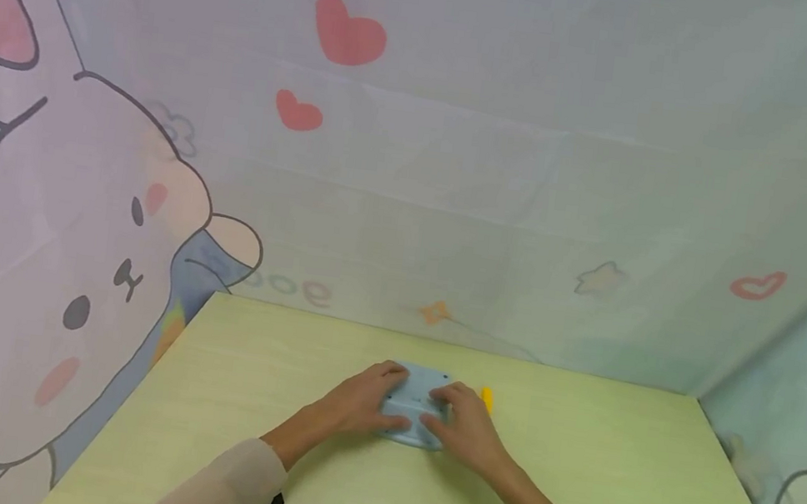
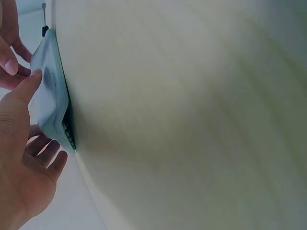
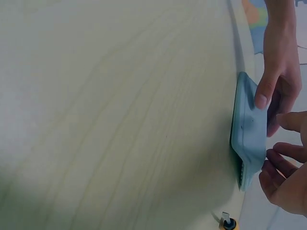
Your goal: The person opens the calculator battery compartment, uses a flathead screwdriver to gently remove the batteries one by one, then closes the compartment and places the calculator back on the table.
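on the tabletop [image 1: 618,472], a yellow tool [image 1: 487,399] lies beside the right grip [image 1: 468,431], spread over the pale blue case [image 1: 415,405]; the left grip [image 1: 361,400] holds its left side. the case's long axis runs forward.

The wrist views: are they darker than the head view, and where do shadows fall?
Yes; head view: brighter, table clearly yellow-green, soft shadows beside the sleeves; left wrist view: dimmer and greyer, blurry shadow beside the light-blue object, upper right corner dark; right wrist view: also dim, soft shadow by that object, lower left corner dark.
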A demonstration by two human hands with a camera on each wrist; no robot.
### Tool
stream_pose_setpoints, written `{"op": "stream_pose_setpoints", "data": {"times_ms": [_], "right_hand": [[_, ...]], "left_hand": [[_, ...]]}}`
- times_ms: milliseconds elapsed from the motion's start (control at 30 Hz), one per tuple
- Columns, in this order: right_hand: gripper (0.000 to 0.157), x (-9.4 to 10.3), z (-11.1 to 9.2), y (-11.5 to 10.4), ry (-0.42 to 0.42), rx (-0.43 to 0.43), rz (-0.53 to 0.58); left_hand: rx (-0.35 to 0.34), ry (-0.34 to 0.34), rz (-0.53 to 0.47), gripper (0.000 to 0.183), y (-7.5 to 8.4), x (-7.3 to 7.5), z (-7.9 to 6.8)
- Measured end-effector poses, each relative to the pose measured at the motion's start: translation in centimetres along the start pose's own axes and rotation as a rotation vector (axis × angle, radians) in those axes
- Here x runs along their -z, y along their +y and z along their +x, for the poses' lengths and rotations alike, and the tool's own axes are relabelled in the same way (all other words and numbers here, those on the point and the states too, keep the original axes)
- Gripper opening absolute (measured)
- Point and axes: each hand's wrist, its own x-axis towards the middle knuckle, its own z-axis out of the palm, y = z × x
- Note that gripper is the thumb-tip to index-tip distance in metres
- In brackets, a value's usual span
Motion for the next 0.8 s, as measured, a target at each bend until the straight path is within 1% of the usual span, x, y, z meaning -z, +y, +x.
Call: {"op": "stream_pose_setpoints", "data": {"times_ms": [200, 333, 533, 667, 800], "right_hand": [[0.025, -0.6, 0.8, 0.0, 0.013, 0.070, -0.021], [0.023, -0.9, 1.2, 0.3, 0.004, 0.094, -0.039], [0.021, -1.6, 1.8, 0.8, 0.004, 0.137, -0.055], [0.018, -2.1, 2.1, 0.9, -0.009, 0.120, -0.053], [0.014, -2.0, 2.2, 1.1, -0.008, 0.094, -0.065]], "left_hand": [[-0.034, -0.003, 0.047, 0.085, -0.2, -0.4, 0.5], [-0.046, -0.003, 0.067, 0.086, -0.2, -0.6, 0.7], [-0.051, 0.006, 0.066, 0.086, 0.0, -0.8, 0.7], [-0.045, 0.005, 0.071, 0.088, 0.2, -0.7, 0.6], [-0.052, -0.003, 0.086, 0.088, 0.4, -0.9, 1.0]]}}
